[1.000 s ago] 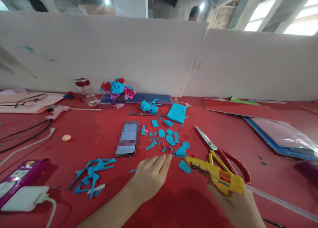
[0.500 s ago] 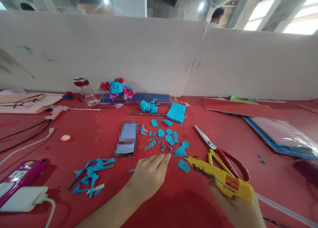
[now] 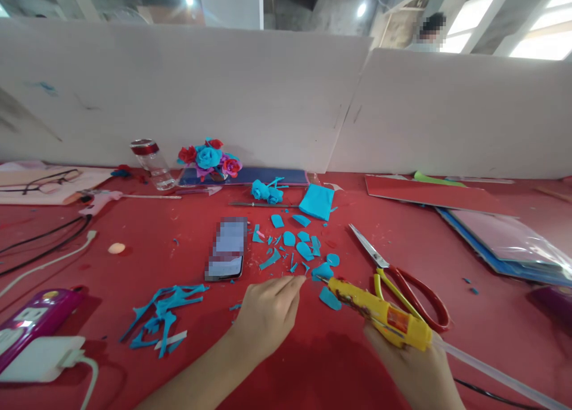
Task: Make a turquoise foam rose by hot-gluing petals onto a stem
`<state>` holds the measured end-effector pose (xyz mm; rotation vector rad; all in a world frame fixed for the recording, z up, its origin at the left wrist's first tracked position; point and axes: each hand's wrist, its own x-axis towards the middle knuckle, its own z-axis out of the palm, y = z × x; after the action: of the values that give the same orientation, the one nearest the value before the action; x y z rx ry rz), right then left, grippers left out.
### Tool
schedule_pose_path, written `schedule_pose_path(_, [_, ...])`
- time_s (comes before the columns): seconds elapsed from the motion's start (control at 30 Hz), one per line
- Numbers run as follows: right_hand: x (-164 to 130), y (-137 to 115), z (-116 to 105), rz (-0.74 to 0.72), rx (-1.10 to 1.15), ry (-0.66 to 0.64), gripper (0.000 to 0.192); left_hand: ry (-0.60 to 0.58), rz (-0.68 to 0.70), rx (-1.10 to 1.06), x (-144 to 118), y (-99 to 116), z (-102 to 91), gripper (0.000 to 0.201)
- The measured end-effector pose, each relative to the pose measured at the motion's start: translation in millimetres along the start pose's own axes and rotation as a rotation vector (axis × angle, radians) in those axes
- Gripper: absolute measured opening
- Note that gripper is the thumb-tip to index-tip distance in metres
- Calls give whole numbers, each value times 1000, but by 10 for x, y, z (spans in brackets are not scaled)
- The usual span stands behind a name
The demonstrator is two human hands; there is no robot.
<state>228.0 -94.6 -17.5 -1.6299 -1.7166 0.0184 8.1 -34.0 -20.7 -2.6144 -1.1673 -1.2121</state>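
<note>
My right hand [image 3: 413,371] grips a yellow glue gun [image 3: 379,313] with a clear glue stick trailing from its back; the nozzle points left toward a small blue foam piece [image 3: 322,271]. My left hand [image 3: 267,314] rests on the red table [image 3: 111,267], fingertips pinched close to the nozzle tip; what it pinches is too small to see. Cut blue petals [image 3: 298,244] lie scattered just beyond both hands. One blue petal [image 3: 330,298] lies under the gun's barrel.
Scissors [image 3: 397,273] with red handles lie right of the gun. A phone [image 3: 227,248] lies left of the petals, blue offcuts [image 3: 163,317] nearer left. Foam roses [image 3: 209,158], a glass jar [image 3: 152,162], a power strip [image 3: 33,317] and paper sheets [image 3: 500,237] surround the area.
The glue gun swung back left, its nozzle closing in on my left fingertips and the blue piece. My left hand hardly moved.
</note>
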Motion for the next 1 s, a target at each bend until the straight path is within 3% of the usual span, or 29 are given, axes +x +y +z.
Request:
schedule_pose_path(0.3, [-4,-94,35,65,-7,-16,28,9,7,17,10,3,1,25])
schedule_pose_path(0.6, [-62,39,-15,157,86,28,13,2,-75,-80,21,11,-11,25])
schedule_pose_path(0.7, [-87,143,-66,222,174,56,17,0,-134,-149,27,10,-12,25])
schedule_pose_path(0.83, [18,380,-274,513,354,137,27,18,-249,-263,33,26,-17,21])
schedule_pose_path(0.93, [214,645,-496,710,515,137,21,39,-325,-345,52,38,-22,19])
schedule_pose_path(1.0, [343,847,-607,680,572,68,23,63,-356,-386,69,37,-21,18])
